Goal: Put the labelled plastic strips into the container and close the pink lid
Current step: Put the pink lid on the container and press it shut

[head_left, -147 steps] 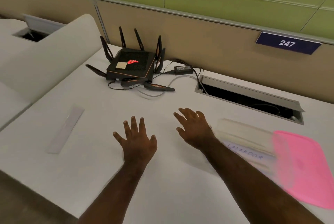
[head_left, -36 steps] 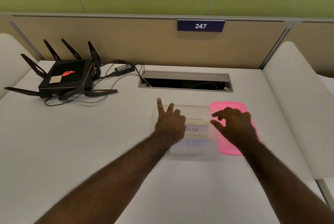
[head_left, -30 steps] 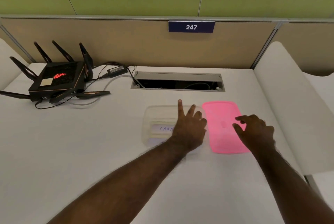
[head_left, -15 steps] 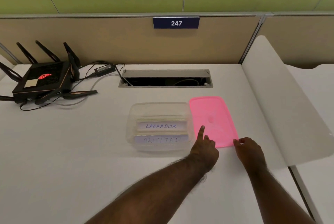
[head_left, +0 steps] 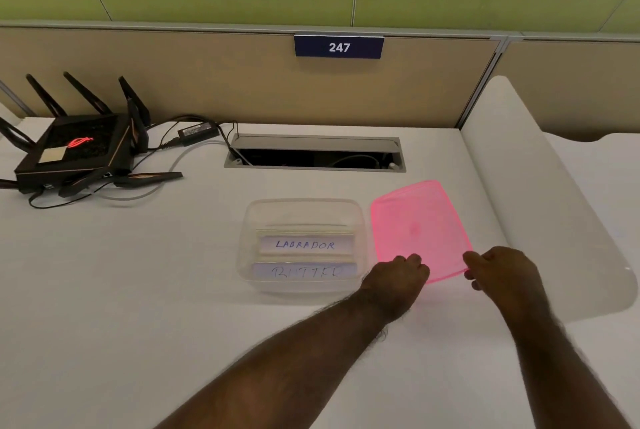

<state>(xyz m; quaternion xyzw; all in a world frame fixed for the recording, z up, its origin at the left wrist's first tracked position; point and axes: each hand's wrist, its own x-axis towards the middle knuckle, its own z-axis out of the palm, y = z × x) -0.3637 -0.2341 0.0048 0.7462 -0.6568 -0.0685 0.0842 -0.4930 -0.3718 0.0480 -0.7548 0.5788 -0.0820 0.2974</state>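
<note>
Head view: the pink lid (head_left: 417,226) lies just right of the container (head_left: 301,209) on the white desk (head_left: 138,290), its near edge seemingly raised a little off the surface. The left hand (head_left: 398,278) is curled at the lid's near-left corner, fingers closed on the edge. The right hand (head_left: 502,271) is curled at the near-right corner, fingertips pinching that edge. The container is clear, uncovered, and holds the strips (head_left: 306,245): one reads LABRADOR, and a nearer one (head_left: 304,271) shows blurred writing through the wall that I cannot read for sure. Behind the container is an open cable slot (head_left: 313,155) in the desk. A black router (head_left: 74,151) with antennas sits far left, well apart. On the partition behind hangs a sign (head_left: 338,47) reading 247.
</note>
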